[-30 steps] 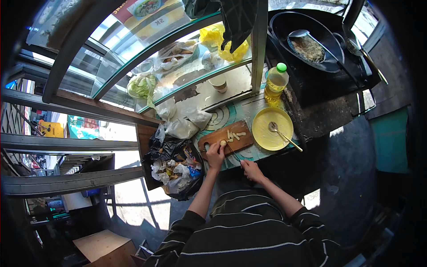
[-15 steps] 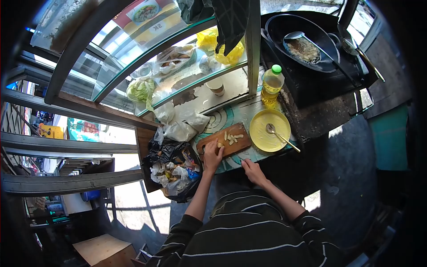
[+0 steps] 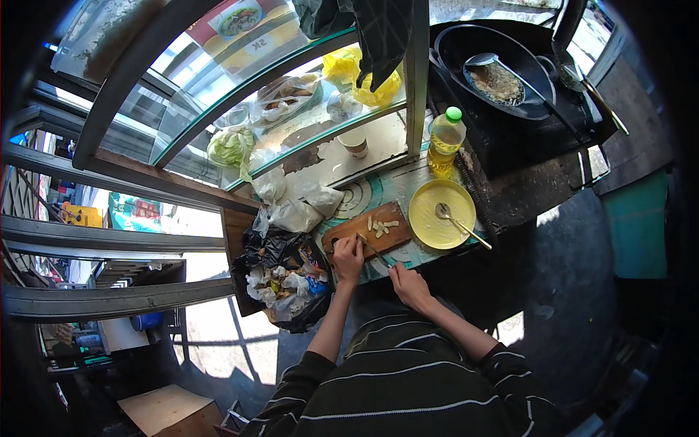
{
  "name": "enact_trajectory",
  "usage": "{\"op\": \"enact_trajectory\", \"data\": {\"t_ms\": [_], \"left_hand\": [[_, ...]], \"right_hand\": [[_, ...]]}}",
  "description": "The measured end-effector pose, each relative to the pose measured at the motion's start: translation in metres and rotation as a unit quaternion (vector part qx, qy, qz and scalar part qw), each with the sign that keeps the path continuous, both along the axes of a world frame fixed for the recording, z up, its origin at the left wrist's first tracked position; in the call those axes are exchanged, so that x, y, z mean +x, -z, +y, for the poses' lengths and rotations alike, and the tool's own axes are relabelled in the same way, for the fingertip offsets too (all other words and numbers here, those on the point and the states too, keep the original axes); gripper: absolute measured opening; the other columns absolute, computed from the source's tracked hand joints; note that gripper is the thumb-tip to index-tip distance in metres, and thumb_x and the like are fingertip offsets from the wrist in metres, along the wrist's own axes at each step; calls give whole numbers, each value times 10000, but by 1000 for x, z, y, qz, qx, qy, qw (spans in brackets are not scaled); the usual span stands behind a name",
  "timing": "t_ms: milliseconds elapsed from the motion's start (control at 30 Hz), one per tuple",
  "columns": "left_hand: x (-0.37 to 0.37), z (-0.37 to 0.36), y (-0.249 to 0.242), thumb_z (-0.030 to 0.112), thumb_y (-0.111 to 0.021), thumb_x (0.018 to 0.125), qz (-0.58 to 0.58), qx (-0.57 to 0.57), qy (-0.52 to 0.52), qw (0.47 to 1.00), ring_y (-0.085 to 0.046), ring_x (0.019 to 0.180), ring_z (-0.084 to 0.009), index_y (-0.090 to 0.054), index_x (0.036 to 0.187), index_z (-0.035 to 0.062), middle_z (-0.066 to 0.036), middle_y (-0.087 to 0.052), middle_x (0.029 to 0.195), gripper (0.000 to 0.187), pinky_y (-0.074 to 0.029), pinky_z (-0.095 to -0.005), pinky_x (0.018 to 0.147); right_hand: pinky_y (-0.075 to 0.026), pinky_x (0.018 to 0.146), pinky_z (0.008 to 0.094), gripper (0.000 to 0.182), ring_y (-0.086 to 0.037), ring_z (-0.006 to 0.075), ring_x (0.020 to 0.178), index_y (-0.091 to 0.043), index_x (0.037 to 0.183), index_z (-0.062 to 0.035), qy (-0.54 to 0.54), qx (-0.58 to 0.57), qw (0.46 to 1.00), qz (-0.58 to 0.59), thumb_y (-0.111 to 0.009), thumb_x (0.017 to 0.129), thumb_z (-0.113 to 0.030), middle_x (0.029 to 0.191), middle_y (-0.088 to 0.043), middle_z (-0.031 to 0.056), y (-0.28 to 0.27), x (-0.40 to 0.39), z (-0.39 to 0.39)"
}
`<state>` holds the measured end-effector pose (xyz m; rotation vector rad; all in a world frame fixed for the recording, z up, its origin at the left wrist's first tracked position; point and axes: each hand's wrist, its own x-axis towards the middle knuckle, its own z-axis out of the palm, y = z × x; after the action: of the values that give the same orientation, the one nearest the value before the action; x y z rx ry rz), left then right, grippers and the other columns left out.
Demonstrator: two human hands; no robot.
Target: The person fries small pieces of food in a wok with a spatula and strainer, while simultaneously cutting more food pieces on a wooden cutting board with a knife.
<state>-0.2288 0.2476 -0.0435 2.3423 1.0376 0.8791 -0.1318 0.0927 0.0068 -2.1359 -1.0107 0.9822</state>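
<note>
A wooden cutting board [image 3: 395, 236] lies on the counter with several pale, sliced pieces of food [image 3: 381, 227] toward its far right part. My left hand [image 3: 348, 260] rests at the board's left part, fingers pinched on a small pale piece of food [image 3: 362, 237]. In my right hand [image 3: 411, 288] is the handle of a knife [image 3: 374, 252]. Its thin blade slants up and left across the board, with the tip close to my left fingertips. Just right of the board stands a yellow plate [image 3: 422, 227] holding a metal spoon [image 3: 456, 221].
Behind the plate stands an oil bottle [image 3: 444, 143] with a green cap. A wok [image 3: 455, 51] with a ladle sits on the stove at back right. Left of the board are a black trash bag [image 3: 251, 251] and white plastic bags [image 3: 295, 215]. A glass case [image 3: 291, 156] borders the counter.
My right hand has moved slightly left and the knife blade now reaches over the board to the held piece. My left hand has shifted a little toward me.
</note>
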Motion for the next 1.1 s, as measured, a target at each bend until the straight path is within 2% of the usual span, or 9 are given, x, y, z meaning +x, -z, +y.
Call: {"op": "enact_trajectory", "data": {"t_ms": [200,333,500,700,833,933,1000,1033,1100], "left_hand": [[-1,-1,1,71,-624,727,0,-18,-5,1000,-578,783,-300,-621,931,7,-135,-605,837,214,-458,-368,688],[-1,1,1,82,-624,735,-11,-24,-1,1000,-598,779,-302,-628,924,11,-142,-617,849,202,-468,-365,684],[1,0,-5,73,-626,747,-11,-32,3,999,-591,750,-304,-626,918,-11,-150,-606,806,190,-467,-360,674],[2,1,-2,109,-641,741,-21,-32,-15,999,-608,726,-298,-646,888,16,-144,-623,796,174,-471,-354,641],[3,-3,-6,118,-644,741,-6,-39,-22,999,-606,706,-299,-647,883,22,-140,-621,782,171,-467,-356,625],[4,-1,-2,125,-648,737,-13,-29,-22,999,-605,692,-300,-646,878,24,-139,-618,770,174,-465,-355,616],[1,-1,-4,128,-650,735,-21,-28,-23,999,-604,687,-300,-646,874,25,-138,-617,765,174,-464,-355,612],[2,0,-4,118,-652,737,-17,-36,-21,999,-601,690,-302,-644,874,7,-146,-613,765,177,-465,-356,618],[3,-5,-2,108,-654,740,-14,-47,-20,999,-599,693,-304,-642,875,-11,-153,-608,765,180,-466,-358,624]], "right_hand": [[-462,521,519,286,-574,432,590,-452,887,-37,-14,-6,996,-93,-405,899,-319,637,-583,226,-5,-9,2],[-464,554,521,304,-577,438,617,-460,912,-33,-26,-11,996,-90,-388,904,-329,653,-586,231,-9,-5,11],[-428,712,543,358,-555,460,813,-483,948,-13,-15,-76,997,15,-358,908,-346,811,-570,301,-21,-3,8],[-396,750,528,397,-509,480,876,-506,908,16,23,-25,993,112,-352,906,-350,865,-556,307,-1,-3,12],[-379,718,505,357,-494,476,863,-491,891,36,25,-30,993,108,-383,905,-304,846,-544,300,7,-3,8],[-411,650,470,357,-551,426,747,-489,881,27,12,19,997,73,-379,907,-311,763,-560,262,24,-3,13],[-419,502,391,358,-554,283,545,-482,844,2,27,13,987,155,-367,915,-329,645,-547,167,27,-4,7],[-419,502,391,358,-554,283,545,-482,844,2,27,11,987,156,-367,915,-329,645,-547,167,31,-4,8],[-362,388,303,351,-462,146,422,-462,811,-31,39,-7,977,211,-354,921,-346,558,-476,65,40,-4,11]]}}
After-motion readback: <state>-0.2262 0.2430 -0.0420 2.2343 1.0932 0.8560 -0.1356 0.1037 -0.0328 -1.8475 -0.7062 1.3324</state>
